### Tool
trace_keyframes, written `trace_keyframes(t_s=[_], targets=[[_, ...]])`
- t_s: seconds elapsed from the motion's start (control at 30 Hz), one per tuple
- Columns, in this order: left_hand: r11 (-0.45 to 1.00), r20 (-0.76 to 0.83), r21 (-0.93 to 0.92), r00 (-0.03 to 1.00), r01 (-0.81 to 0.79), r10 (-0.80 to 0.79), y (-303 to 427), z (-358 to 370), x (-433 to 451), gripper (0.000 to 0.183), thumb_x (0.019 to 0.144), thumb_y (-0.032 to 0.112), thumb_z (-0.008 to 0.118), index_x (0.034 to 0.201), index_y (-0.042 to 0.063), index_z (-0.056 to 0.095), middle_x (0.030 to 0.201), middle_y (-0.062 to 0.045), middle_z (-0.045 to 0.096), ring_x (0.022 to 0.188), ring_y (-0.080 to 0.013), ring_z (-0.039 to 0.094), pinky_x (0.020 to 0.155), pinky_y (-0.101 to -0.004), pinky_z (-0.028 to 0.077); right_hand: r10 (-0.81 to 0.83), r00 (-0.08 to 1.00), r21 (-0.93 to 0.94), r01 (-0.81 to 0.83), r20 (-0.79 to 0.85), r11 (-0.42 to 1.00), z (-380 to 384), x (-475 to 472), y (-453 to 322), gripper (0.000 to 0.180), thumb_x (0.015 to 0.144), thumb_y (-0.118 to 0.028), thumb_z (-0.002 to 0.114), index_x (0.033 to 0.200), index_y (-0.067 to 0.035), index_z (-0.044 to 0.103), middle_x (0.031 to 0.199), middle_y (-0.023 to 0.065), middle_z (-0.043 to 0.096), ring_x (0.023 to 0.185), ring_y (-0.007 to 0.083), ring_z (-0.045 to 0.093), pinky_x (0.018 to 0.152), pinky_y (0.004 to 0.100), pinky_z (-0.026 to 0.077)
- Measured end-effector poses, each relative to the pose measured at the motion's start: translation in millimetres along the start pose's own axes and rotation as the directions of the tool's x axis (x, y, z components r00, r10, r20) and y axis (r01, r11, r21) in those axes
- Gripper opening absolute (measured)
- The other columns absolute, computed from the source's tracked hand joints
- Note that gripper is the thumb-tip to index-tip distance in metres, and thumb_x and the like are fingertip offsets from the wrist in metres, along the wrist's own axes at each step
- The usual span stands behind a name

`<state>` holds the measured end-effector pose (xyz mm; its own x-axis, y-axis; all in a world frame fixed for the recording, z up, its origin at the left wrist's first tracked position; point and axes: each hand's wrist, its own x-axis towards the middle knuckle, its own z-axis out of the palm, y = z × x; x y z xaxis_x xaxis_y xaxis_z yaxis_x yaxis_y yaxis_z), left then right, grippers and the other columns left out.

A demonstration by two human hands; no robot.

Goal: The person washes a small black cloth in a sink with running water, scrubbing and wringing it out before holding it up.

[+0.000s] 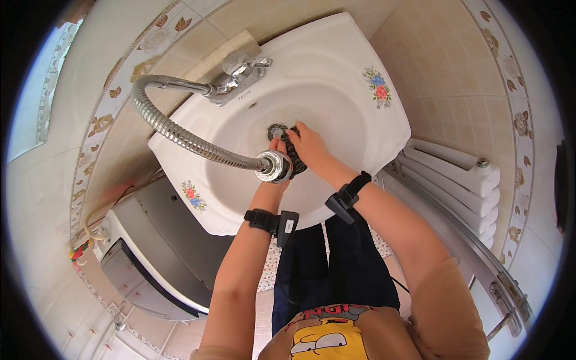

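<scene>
Both hands are low in the white ceramic washbasin [335,103], next to its drain [277,131]. My right hand [310,146] grips a dark, ridged, wet-looking item [294,155], whose kind I cannot tell. My left hand [280,146] touches the same dark item from the other side; the faucet's head hides much of this hand. A flexible chrome faucet spout [189,139] arches over from the left, with its round head [272,166] right above my left hand. The faucet's chrome lever [258,62] sits on the basin's back ledge.
A washing machine [157,225] stands below left of the basin. To the right are a white radiator [450,180] and a door edge with a metal handle [504,301]. Tiled walls [441,67] border the basin. Black straps with small devices are on both wrists.
</scene>
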<state>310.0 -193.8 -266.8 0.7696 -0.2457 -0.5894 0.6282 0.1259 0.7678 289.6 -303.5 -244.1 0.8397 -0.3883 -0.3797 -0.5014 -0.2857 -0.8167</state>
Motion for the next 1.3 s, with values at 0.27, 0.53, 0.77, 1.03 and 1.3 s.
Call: trace_keyframes(t_s=[0.27,0.53,0.77,1.03,1.3], targets=[[0.287,0.486,0.752,0.793,-0.593,0.368,39,-54,6,0.035,0.07,0.01,0.065,0.104,0.005,0.061,0.103,-0.014,0.053,0.087,-0.0268,0.054,0.077,-0.0358,0.047,-0.051,0.994,-0.32,0.079,0.093,0.944,-26,1,22,0.029,0.085,-0.022,0.056,0.109,-0.006,0.051,0.105,0.0195,0.054,0.086,0.0362,0.056,0.071,0.0435,0.045],[-0.418,0.56,0.79,0.805,-0.448,0.195,29,-23,-2,0.068,0.079,0.028,0.058,0.138,0.011,0.028,0.143,-0.016,0.022,0.13,-0.0383,0.024,0.099,-0.0584,0.025,-0.369,0.88,-0.757,0.455,0.3,0.468,5,-4,36,0.078,0.078,-0.03,0.061,0.14,-0.004,0.022,0.147,0.0107,0.014,0.136,0.0308,0.009,0.107,0.0538,0.007],[-0.445,0.6,0.752,0.785,-0.486,0.156,11,-40,15,0.076,0.079,0.033,0.059,0.14,0.006,0.021,0.145,-0.014,0.022,0.133,-0.0332,0.02,0.103,-0.0564,0.018,-0.255,0.863,-0.736,0.504,0.435,0.452,7,-3,29,0.075,0.08,-0.032,0.058,0.14,-0.008,0.021,0.146,0.0087,0.018,0.135,0.029,0.012,0.107,0.0516,0.01],[-0.03,0.597,0.798,0.782,-0.602,0.18,6,-52,-11,0.053,0.076,0.034,0.062,0.124,0.015,0.049,0.136,-0.008,0.039,0.119,-0.0333,0.04,0.102,-0.0472,0.028,-0.292,0.929,-0.719,0.362,0.227,0.594,6,4,26,0.02,0.073,-0.01,0.06,0.092,-0.005,0.06,0.106,0.0063,0.057,0.106,0.0258,0.048,0.088,0.0386,0.038],[0.808,0.341,0.427,0.9,-0.406,0.272,3,-40,-38,0.086,0.055,-0.004,0.075,0.13,0.006,0.035,0.128,-0.014,0.04,0.118,-0.0294,0.042,0.098,-0.0364,0.037,0.134,0.9,0.554,-0.366,0.414,0.747,-10,-24,-2,0.029,0.069,0.004,0.041,0.093,-0.002,0.055,0.085,0.0079,0.057,0.078,0.0192,0.058,0.071,0.0297,0.048]])
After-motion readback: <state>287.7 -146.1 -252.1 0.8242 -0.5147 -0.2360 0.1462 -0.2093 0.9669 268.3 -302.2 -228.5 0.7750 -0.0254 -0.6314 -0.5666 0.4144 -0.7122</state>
